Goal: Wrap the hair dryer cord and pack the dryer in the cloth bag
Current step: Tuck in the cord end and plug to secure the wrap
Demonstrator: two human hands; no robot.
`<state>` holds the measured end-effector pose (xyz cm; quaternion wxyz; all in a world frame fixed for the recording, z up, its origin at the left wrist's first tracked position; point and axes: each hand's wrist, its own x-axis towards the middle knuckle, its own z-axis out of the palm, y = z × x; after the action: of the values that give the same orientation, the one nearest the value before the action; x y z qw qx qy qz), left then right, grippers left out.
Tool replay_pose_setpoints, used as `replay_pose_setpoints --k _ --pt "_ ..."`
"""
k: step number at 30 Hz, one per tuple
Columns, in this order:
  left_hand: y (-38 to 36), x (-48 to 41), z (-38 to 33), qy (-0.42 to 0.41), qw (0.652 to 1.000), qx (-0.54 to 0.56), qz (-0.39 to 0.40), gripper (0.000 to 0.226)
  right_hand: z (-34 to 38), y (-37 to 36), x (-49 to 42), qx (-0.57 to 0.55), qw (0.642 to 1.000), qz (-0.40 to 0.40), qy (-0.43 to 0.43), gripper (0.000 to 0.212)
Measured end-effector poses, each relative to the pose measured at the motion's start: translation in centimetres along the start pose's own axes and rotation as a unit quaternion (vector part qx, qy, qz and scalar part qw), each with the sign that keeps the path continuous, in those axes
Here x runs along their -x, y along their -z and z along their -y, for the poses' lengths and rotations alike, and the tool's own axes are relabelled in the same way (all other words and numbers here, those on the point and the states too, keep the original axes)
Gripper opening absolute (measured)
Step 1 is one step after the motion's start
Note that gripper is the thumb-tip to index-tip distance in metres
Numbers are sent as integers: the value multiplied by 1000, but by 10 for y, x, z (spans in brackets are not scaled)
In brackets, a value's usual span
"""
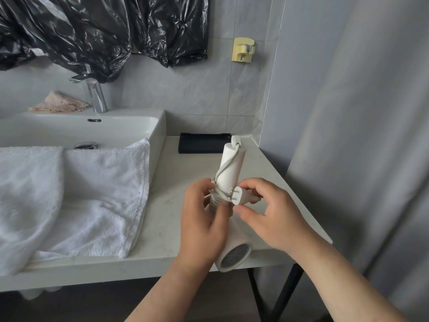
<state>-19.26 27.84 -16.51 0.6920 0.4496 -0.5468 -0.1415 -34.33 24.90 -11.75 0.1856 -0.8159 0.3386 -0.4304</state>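
Observation:
A white hair dryer [232, 159] is held over the counter, handle pointing up and away, its grille end [235, 254] toward me. Its white cord [217, 194] is coiled around the handle's lower part, with one strand running up to the handle tip. My left hand [204, 221] grips the dryer around the coils. My right hand [274, 212] pinches the white two-pin plug [240, 197] against the coils. A dark folded cloth bag [204, 142] lies flat at the back of the counter, behind the dryer.
A white sink [81, 129] with a chrome tap [96, 96] is at the left, white towels [92, 194] draped over its front. The pale counter [167, 205] ends at the right. A yellow wall holder [243, 51] and black plastic sheeting [104, 31] hang above.

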Motion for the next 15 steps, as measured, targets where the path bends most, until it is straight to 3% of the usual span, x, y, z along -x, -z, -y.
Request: replay_pose_setpoints --k 2,7,15 --pt "0 -2 -2 43 999 18 5 27 -2 -1 -1 24 1000 11 15 28" --pt "5 -6 3 48 997 44 45 26 -8 -1 -5 90 994 -20 65 15" --pt "3 -9 8 85 992 50 76 39 -11 0 -5 79 992 -64 70 10"
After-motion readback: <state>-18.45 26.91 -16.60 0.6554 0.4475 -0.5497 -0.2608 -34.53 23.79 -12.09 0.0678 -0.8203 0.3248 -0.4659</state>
